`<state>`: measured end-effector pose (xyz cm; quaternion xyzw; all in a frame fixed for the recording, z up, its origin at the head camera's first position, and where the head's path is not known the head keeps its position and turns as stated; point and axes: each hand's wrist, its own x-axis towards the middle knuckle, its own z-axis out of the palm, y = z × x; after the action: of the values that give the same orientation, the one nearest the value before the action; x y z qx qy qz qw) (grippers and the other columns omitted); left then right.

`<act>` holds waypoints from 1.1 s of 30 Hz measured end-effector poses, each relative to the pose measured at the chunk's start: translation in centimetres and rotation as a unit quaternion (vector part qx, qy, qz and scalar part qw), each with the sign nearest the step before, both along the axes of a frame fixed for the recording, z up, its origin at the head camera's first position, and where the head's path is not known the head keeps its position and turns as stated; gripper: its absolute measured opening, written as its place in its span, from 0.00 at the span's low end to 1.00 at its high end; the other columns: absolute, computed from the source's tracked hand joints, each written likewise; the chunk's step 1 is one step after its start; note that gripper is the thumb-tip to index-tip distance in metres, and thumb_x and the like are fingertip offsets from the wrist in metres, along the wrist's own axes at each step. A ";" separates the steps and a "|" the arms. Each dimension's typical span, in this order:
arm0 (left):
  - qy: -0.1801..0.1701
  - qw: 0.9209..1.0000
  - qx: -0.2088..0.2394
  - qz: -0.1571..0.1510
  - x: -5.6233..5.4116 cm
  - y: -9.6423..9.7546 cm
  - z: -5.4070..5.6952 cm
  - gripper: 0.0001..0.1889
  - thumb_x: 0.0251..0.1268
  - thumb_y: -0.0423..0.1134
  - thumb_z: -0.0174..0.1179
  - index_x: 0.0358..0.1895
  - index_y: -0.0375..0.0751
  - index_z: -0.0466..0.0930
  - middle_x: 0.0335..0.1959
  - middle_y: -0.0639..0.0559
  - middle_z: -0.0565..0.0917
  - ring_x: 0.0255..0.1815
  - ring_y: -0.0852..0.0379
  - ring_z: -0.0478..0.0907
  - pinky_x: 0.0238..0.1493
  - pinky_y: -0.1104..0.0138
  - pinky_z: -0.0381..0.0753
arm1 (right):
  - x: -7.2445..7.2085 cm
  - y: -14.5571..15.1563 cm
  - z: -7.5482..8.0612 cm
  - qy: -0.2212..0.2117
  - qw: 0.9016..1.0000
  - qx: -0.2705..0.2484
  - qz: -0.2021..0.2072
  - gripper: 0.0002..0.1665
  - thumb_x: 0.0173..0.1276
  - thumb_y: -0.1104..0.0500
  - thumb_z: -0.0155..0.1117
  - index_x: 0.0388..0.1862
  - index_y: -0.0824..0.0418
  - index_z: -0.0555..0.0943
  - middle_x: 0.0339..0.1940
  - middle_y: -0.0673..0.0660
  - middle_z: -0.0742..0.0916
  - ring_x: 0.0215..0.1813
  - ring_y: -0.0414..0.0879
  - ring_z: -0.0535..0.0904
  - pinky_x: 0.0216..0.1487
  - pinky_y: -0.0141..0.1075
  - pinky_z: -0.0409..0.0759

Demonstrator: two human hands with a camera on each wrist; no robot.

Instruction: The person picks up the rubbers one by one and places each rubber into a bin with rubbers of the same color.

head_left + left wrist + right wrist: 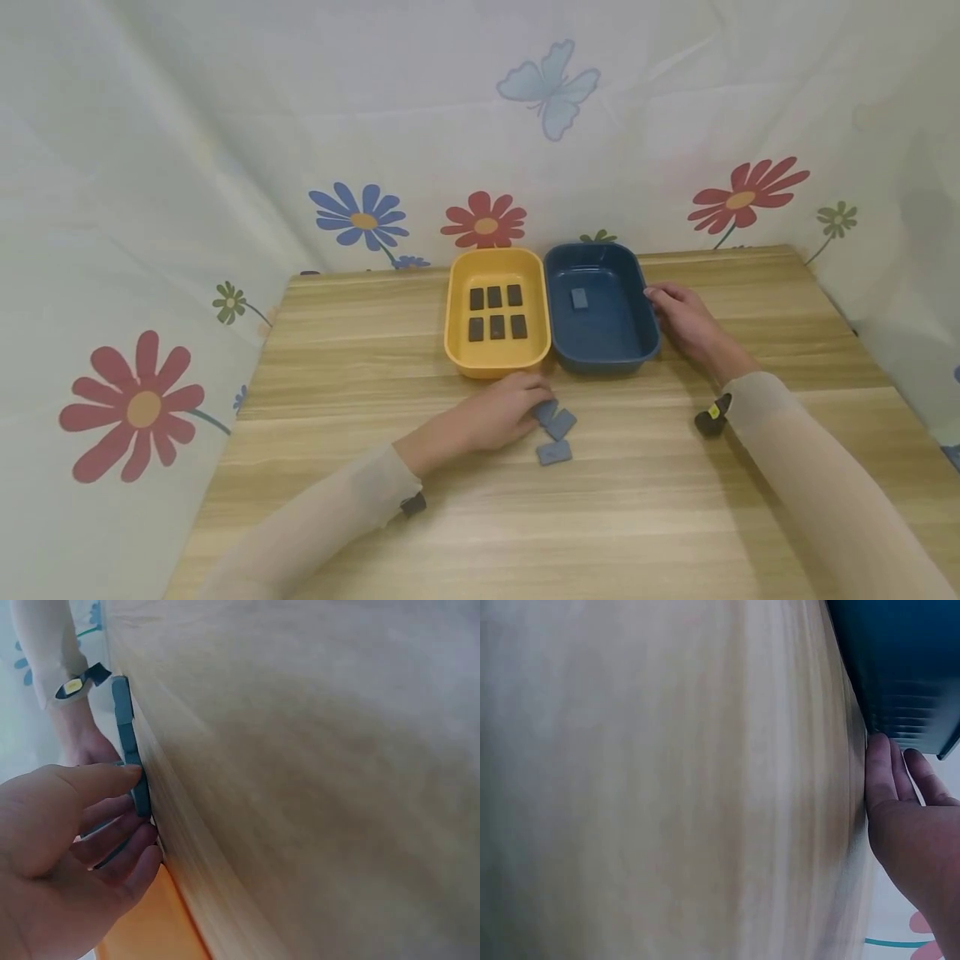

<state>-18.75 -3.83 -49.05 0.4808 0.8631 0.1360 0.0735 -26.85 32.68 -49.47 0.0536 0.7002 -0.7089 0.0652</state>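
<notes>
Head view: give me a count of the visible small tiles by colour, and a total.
Dark tiles: 6, all in the yellow tray
Blue-grey tiles: 4, 1 in the blue tray and 3 outside the trays
Total visible: 10

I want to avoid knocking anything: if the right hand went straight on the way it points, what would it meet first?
Most likely the right side of the blue bin. The right hand has its fingertips right by that wall; whether they touch is hard to tell.
</notes>
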 end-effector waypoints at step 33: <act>-0.088 0.988 0.125 0.030 -3.8 4.1 9.5 0.24 0.69 0.46 0.75 0.63 0.41 0.84 0.54 0.53 0.84 0.53 0.58 0.80 0.57 0.73 0.82 | 0.0 0.0 -0.1 0.003 1.000 -0.018 0.001 0.19 0.83 0.53 0.60 0.60 0.68 0.75 0.40 0.47 0.87 0.43 0.37 0.82 0.45 0.26 0.85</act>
<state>-22.57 0.28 -39.58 0.4459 0.8437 0.2866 0.0849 -26.83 32.71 -49.54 0.0491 0.6879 -0.7212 0.0646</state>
